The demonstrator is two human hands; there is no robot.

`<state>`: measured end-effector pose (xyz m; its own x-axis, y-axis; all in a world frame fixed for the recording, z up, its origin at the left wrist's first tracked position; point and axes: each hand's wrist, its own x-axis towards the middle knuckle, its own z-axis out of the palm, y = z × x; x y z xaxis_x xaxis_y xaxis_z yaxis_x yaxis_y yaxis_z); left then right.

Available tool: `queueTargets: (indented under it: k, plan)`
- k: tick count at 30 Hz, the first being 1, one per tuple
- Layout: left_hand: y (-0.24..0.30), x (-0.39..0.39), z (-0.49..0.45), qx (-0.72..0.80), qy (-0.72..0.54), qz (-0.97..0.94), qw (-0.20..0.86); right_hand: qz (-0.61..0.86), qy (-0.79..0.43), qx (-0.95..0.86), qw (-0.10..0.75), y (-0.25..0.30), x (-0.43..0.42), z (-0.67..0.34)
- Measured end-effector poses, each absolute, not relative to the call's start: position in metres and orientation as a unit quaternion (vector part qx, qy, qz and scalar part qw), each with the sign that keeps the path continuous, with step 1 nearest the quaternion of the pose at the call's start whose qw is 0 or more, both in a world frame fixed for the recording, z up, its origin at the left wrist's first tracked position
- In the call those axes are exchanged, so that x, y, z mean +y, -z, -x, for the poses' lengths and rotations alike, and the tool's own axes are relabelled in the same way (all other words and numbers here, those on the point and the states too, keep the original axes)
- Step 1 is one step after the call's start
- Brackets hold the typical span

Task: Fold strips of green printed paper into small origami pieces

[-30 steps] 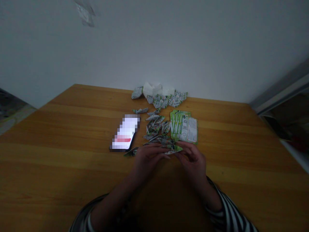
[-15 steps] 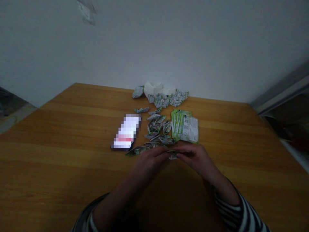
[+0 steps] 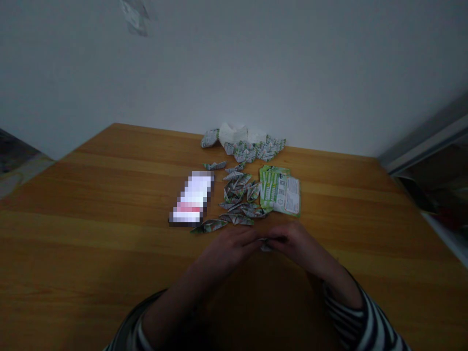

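Between my two hands, low over the near part of the table, is a small piece of folded printed paper [image 3: 265, 246]. My left hand [image 3: 234, 246] pinches it from the left, and my right hand [image 3: 294, 243] pinches it from the right. The fingers cover most of the paper, so its full shape is hidden. Just beyond my hands lie several folded paper pieces [image 3: 239, 187] in grey-white and green print. One longer folded piece [image 3: 209, 226] rests just past my left hand. A fanned stack of flat green-and-white printed sheets [image 3: 287, 195] lies past my right hand.
A phone with a lit, blurred screen [image 3: 193, 197] lies left of the folded pieces. Along the wall [image 3: 310, 73] at the table's back edge stand larger assembled paper shapes [image 3: 245, 151] and crumpled white tissue [image 3: 232, 134]. The wooden table [image 3: 91, 209] spreads out on both sides.
Both hands have come slightly nearer to me with the small paper, uncovering more of the folded pieces behind them. The things on the table have stayed in place.
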<state>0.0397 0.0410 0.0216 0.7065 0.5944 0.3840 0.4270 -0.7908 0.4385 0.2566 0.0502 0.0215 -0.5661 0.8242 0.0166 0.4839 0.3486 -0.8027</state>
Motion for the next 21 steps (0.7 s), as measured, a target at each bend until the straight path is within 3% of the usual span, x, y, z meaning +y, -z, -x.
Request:
queueTargets:
  k: [12, 18, 21]
  plan:
    - [-0.018, 0.045, -0.034, 0.300, -0.254, -0.907, 0.153, 0.507, -0.183, -0.830, 0.141, -0.011, 0.039, -0.238]
    - [-0.006, 0.050, -0.028, 0.336, -0.371, -0.826, 0.260, 0.426, -0.351, -0.795, 0.251, -0.036, 0.039, -0.245]
    - [-0.005, 0.049, -0.034, 0.396, -0.408, -0.764, 0.306, 0.420, -0.364, -0.785, 0.273, -0.033, 0.040, -0.248]
